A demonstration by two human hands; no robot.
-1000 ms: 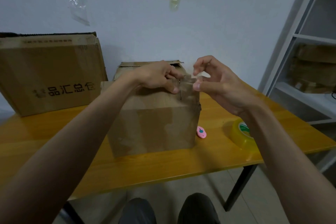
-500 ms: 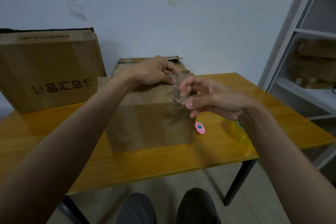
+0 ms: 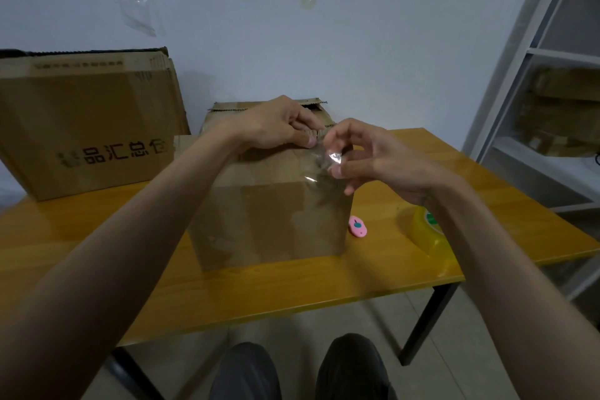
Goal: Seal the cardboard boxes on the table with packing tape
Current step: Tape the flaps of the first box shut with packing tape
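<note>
Mid-frame, the left hand (image 3: 279, 127) presses the box (image 3: 269, 204) flap down while the right hand (image 3: 373, 159) pinches a tape strip (image 3: 324, 162); smoothing it down likely follows.

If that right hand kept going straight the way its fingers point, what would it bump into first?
Probably the left hand, which presses the box top just beyond. The right hand pinches a clear tape piece and points leftward at it, though depth is hard to judge.
</note>
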